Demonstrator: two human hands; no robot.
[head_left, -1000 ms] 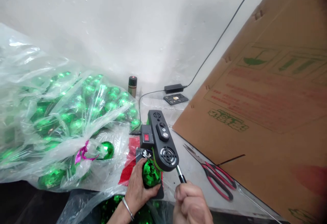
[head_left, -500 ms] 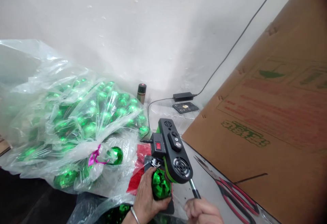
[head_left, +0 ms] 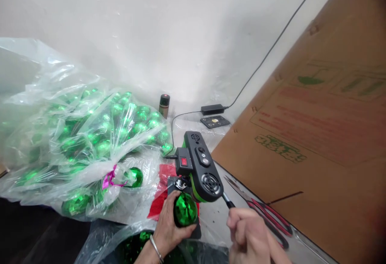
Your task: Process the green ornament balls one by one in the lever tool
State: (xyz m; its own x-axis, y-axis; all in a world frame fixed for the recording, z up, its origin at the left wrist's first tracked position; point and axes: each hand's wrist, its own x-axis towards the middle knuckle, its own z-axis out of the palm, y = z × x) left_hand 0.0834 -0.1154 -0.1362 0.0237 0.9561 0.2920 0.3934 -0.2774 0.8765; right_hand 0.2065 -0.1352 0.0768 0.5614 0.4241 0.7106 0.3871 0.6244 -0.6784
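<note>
My left hand [head_left: 169, 226] wraps its fingers and thumb around a shiny green faceted ball [head_left: 185, 210]. The ball is at the near end of a black machine [head_left: 203, 165] with round vents, a red switch and green trim; whether they touch is hidden. My right hand [head_left: 251, 234] is closed on the black-ended metal handle [head_left: 228, 201] sticking out from the machine. Beneath the ball lie a dark base plate [head_left: 195, 232] and a piece of red material [head_left: 155, 207].
A clear plastic bag [head_left: 120, 155] full of green balls, tied with pink ribbon [head_left: 109, 177], fills the left. Large red-handled scissors [head_left: 273, 217] lie beside a cardboard box [head_left: 316, 115]. Behind are a spray can [head_left: 164, 105], power adapter [head_left: 214, 109] and phone [head_left: 214, 122].
The view has shifted, so the scene sits slightly higher and left in the picture. My right hand shows more fully, still on the handle. My left hand keeps the ball beside the machine.
</note>
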